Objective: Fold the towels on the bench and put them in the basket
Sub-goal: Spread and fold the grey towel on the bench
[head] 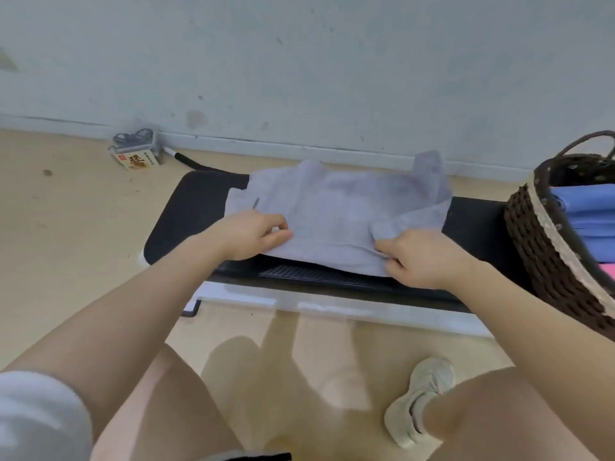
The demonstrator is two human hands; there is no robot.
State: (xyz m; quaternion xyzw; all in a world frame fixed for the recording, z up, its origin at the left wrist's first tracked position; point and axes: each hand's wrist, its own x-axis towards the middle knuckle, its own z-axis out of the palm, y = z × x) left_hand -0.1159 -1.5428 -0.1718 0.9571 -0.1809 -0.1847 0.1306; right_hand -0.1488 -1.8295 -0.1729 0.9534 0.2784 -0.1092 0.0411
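Observation:
A pale grey-lilac towel [339, 207] lies rumpled across the black bench [186, 214], with its far right corner sticking up. My left hand [253, 232] pinches the towel's near left edge. My right hand [422, 257] grips the near right edge, where a flap is folded over. At the right end of the bench stands a dark brown woven basket [539, 251]. Inside it lie folded blue towels [589, 211], and a pink one [607, 272] shows below them.
The bench has a white frame [332, 304] along its near side and stands close to a pale wall. A small box [138, 159] and a black-and-white stick [186, 159] lie on the tan floor at the back left. My knees and one shoe [419, 397] are below the bench.

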